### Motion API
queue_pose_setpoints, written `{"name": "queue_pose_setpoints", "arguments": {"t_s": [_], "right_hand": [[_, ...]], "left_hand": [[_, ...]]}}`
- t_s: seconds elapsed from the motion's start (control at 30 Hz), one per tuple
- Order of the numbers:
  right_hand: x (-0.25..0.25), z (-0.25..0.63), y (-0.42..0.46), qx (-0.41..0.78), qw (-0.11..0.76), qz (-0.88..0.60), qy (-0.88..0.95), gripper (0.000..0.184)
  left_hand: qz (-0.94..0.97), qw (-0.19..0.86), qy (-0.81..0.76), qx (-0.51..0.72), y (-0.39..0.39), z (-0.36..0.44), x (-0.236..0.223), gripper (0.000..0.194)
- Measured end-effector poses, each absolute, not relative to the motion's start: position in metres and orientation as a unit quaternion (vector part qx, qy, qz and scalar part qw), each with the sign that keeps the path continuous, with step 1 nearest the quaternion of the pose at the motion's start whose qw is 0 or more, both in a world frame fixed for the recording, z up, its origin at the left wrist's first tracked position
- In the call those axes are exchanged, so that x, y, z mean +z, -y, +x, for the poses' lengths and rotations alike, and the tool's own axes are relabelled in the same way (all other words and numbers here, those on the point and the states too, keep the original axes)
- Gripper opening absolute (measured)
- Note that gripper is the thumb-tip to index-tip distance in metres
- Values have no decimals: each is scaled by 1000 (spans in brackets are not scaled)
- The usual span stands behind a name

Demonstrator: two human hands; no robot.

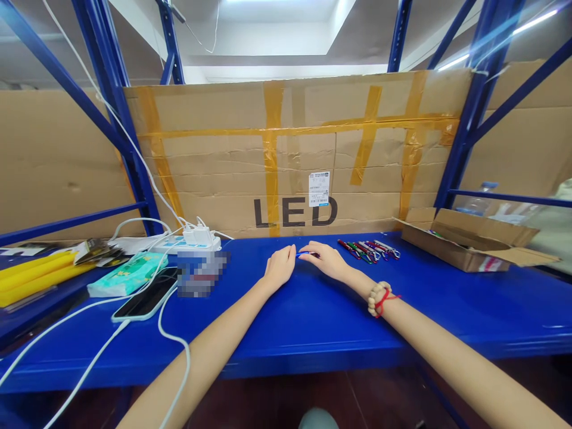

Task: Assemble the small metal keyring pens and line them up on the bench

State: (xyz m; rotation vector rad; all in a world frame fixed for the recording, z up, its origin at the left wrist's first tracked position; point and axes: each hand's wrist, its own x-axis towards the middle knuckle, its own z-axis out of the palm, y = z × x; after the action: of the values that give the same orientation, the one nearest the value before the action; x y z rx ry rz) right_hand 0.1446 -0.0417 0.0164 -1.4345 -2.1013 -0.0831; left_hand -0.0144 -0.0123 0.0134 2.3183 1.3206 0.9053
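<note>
Blue, slim piece (304, 253) — ends hidden by fingers — far-centre over table (308, 322). Right hand (328, 261) pinches it; left hand (280, 265) curled at its left end — cannot tell whether gripping.

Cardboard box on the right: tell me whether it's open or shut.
Open: the box has its flaps spread outward, and part of its inside shows.

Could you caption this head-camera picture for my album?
Left hand and right hand meet at a slim blue object over a blue table, an open cardboard box to the right.
</note>
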Motion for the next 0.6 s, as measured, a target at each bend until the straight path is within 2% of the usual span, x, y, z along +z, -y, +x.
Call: {"name": "queue_pose_setpoints", "arguments": {"t_s": [0.3, 0.6], "right_hand": [[4, 147, 31, 0, 341, -527, 778, 22], [5, 152, 29, -35, 319, -522, 790, 29]], "left_hand": [[765, 270, -427, 399, -6, -11, -1, 45], [819, 242, -389, 346, 0, -13, 1, 34]]}}
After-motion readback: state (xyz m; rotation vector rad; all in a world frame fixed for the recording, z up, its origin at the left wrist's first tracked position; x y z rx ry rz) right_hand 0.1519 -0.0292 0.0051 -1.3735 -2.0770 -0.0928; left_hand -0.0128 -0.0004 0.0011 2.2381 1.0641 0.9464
